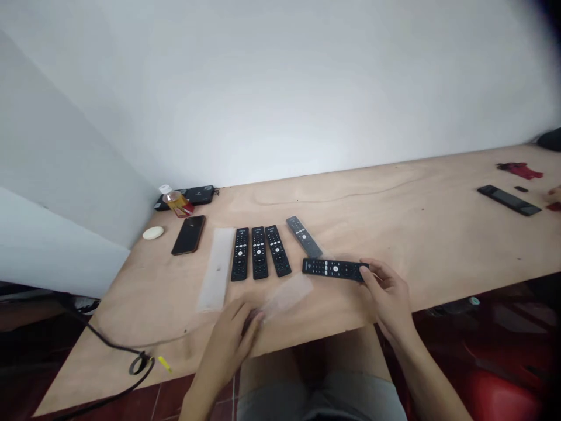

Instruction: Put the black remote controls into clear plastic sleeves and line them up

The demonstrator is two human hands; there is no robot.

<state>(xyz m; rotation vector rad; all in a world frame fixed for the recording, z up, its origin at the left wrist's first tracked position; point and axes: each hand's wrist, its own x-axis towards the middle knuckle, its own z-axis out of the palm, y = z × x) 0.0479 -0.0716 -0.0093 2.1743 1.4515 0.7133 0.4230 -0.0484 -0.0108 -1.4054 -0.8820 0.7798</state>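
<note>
Head view: looking down on a plywood worktop, both hands at its near side.

Right hand: fingers closed on the right end of a black remote, which lies crosswise; cannot tell if it is lifted clear of the wood.

Left hand: blurred, fingers part curled, just beside a clear plastic sheet; cannot tell if they have hold of it.

Row of remotes: three upright side by side, a fourth remote tilted to their right, its lower end near the held one.

Left of row: a long plastic strip flat on the wood, then a black phone and a white oval bar.

Back corner: a small bottle of amber liquid beside a black box.

Near left: a black cable with a yellow tag.

Far right: a black remote, a red scrap, another person's fingers.
</note>
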